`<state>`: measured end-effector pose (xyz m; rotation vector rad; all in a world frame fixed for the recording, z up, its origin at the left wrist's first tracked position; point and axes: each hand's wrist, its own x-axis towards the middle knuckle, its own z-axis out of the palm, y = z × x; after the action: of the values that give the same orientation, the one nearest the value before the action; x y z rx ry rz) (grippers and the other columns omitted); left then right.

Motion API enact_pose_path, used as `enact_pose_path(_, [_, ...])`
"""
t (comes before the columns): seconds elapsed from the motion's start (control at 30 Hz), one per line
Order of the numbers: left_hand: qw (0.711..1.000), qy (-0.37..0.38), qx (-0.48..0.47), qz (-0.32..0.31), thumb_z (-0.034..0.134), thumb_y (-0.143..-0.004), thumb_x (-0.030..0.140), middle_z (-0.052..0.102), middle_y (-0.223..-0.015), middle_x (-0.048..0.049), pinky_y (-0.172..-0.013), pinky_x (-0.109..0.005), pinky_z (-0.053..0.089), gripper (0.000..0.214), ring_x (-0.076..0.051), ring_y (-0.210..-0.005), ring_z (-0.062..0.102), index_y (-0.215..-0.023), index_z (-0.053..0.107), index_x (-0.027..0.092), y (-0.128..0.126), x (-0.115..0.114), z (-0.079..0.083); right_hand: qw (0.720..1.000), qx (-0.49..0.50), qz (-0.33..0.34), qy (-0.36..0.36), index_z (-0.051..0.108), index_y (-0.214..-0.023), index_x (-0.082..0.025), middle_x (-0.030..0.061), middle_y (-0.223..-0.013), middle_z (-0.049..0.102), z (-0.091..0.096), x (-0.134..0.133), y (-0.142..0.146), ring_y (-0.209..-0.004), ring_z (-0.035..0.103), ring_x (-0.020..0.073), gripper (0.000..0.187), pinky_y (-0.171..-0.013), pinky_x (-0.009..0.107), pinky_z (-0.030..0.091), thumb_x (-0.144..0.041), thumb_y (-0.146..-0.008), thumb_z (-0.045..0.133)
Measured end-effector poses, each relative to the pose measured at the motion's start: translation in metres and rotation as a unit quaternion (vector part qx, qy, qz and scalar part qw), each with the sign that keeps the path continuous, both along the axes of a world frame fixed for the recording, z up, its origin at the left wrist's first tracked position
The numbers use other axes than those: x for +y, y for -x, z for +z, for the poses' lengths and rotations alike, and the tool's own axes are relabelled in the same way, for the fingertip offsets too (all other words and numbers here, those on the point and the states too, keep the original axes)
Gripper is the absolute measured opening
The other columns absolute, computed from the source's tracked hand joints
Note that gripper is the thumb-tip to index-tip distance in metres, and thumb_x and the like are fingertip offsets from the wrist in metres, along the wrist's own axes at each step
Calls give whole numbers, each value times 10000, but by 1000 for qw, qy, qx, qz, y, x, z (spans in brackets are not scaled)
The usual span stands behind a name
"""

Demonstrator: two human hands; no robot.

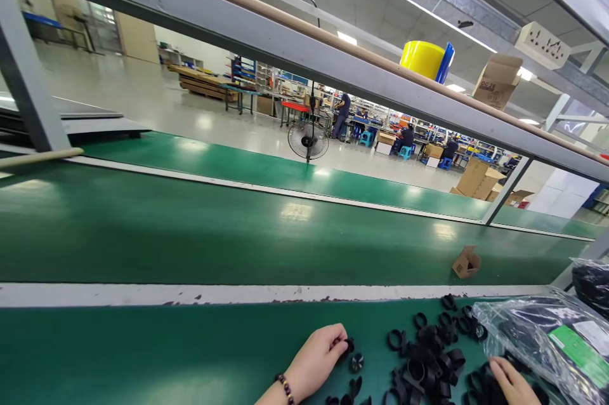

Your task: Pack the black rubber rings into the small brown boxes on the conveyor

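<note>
Near the bottom middle, my left hand (320,355), with a beaded bracelet on its wrist, pinches a small black part (349,346), mostly covered by the fingers. A round black knob-like piece (356,362) with a shiny top lies just right of those fingertips. My right hand (512,383) is at the lower right, cut off by the frame edge. Its fingers are close together and bent down among black parts, and what they grip is hidden. Between both hands spreads a loose heap of black ring-shaped clips (416,370) on the green work surface (143,354).
A clear plastic bag (537,322) with a green label rests beside my right hand. Beyond the white ledge (214,294) runs a green belt (166,227) carrying a small open carton (467,263). A grey beam (266,30) crosses above, with yellow tape (422,59). People work far behind.
</note>
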<state>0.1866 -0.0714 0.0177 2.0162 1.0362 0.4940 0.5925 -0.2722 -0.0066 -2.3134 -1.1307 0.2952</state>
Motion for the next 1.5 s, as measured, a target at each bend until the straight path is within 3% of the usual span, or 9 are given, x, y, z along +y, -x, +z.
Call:
enact_pose_path(0.1, [1000, 4, -3, 1, 408, -757, 238, 479, -654, 24, -617, -234, 321, 119, -145, -653, 442, -653, 439, 190, 0, 0, -1, 996, -59, 39, 47, 686, -834, -266, 87, -992, 680, 5, 24, 11, -1007, 602, 279, 389, -920, 356, 440, -499, -690, 411])
enact_pose_path(0.27, [1000, 14, -5, 2, 418, -762, 231, 468, -642, 28, -604, -230, 315, 126, -140, -643, 432, -647, 443, 186, 0, 2, -4, 963, -225, 77, 128, 654, -900, -220, 92, -991, 659, 40, 90, 30, -956, 613, 222, 361, -824, 314, 440, -312, -845, 309])
enact_pose_path(0.5, [999, 23, -24, 6, 438, -745, 223, 463, -634, 32, -605, -221, 311, 117, -133, -634, 420, -633, 440, 188, 0, 3, -11, 950, -245, 63, 184, 644, -773, -113, 158, -799, 668, 48, 162, 46, -793, 644, 271, 207, -643, 323, 434, -213, -799, 465])
enact_pose_path(0.63, [999, 28, -42, 12, 447, -736, 217, 466, -623, 36, -593, -219, 309, 113, -127, -617, 415, -627, 453, 186, 0, 3, -13, 945, -266, 96, 166, 629, -753, -139, 129, -856, 635, 57, 164, 70, -809, 625, 238, 196, -661, 305, 416, -143, -806, 441])
enact_pose_path(0.8, [994, 66, -79, 24, 460, -729, 218, 465, -601, 44, -560, -214, 313, 87, -115, -578, 425, -652, 483, 183, -1, 3, -19, 922, -320, 218, 21, 605, -825, -200, 74, -892, 564, 67, 139, 161, -774, 582, 180, 278, -670, 277, 402, -180, -889, 335])
enact_pose_path(0.93, [983, 113, -138, 44, 466, -724, 231, 437, -556, 57, -516, -209, 317, 76, -103, -518, 430, -667, 470, 182, 0, 4, -23, 894, -313, 306, -97, 568, -809, -223, 38, -804, 533, 44, 119, 232, -695, 564, 156, 226, -631, 249, 404, -193, -890, 359])
enact_pose_path(1.03, [970, 144, -181, 75, 473, -727, 261, 427, -543, 63, -484, -202, 320, 97, -95, -482, 427, -669, 455, 185, 0, 6, -25, 901, -256, 324, -133, 530, -862, -224, 22, -801, 516, 19, 121, 253, -649, 560, 134, 202, -580, 225, 407, -212, -910, 334])
enact_pose_path(1.23, [961, 165, -196, 103, 497, -734, 323, 432, -527, 68, -466, -199, 323, 156, -91, -468, 435, -669, 456, 187, -1, 7, -29, 904, -270, 313, -105, 486, -842, -200, 35, -811, 489, -13, 138, 231, -636, 537, 146, 207, -571, 242, 411, -161, -911, 295])
enact_pose_path(1.5, [965, 162, -185, 90, 520, -745, 276, 447, -492, 75, -524, -215, 341, 120, -92, -471, 443, -676, 507, 178, -2, 3, -28, 886, -331, 325, 2, 522, -877, -170, 65, -824, 531, -18, 134, 161, -772, 548, 195, 188, -693, 292, 416, -126, -883, 339])
